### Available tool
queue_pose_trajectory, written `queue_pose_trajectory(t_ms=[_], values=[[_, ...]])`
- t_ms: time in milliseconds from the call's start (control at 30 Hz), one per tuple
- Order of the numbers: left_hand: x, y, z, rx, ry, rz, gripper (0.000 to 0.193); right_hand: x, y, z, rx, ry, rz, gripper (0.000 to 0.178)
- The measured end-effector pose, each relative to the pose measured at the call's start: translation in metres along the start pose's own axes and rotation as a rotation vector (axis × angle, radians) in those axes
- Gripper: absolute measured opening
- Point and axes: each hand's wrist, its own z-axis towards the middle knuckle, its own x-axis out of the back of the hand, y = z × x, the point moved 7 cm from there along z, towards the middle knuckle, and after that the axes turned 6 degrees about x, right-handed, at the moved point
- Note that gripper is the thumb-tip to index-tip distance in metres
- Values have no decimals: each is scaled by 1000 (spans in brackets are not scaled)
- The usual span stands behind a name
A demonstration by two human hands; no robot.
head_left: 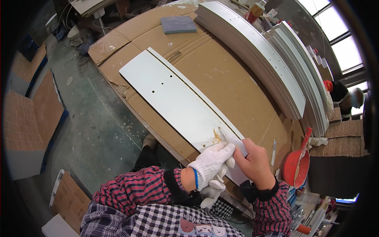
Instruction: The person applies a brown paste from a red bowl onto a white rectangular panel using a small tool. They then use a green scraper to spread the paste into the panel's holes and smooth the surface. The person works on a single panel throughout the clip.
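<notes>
A long white board (173, 94) with small holes and a dark groove lies slantwise across the cardboard-covered table. Over its near end, my left hand (213, 162) wears a white knit glove with a blue cuff edge. A loose white glove (213, 193) dangles under that hand, seemingly caught in its closed fingers. My bare right hand (256, 160) meets the gloved one, its fingers curled on white glove fabric; the fingertips are partly hidden. Beside my hands, a yellow-brown smear (216, 135) marks the board.
Stacks of white curved boards (252, 51) line the far right. A grey flat block (178, 25) rests on the table's cardboard (221, 75) at the back. A red long-handled pan (296, 168) stands right. Beyond the far-right stacks, another person (347, 96) is visible. Woven-topped panels (23, 122) stand left.
</notes>
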Motion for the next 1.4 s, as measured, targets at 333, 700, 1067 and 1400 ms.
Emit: queue_pose_trajectory(t_ms=[333,700,1067,1400], values=[[2,0,1,-4,5,-11,30,-1,-3,4,28,-12,-22,28],[4,-3,5,-23,21,-14,31,-2,-4,3,34,-15,-36,27],[-4,3,-5,5,2,-60,34,-1,-5,3,16,-21,-28,26],[-6,-3,-6,69,-4,-64,30,-1,2,-6,-11,39,53,26]])
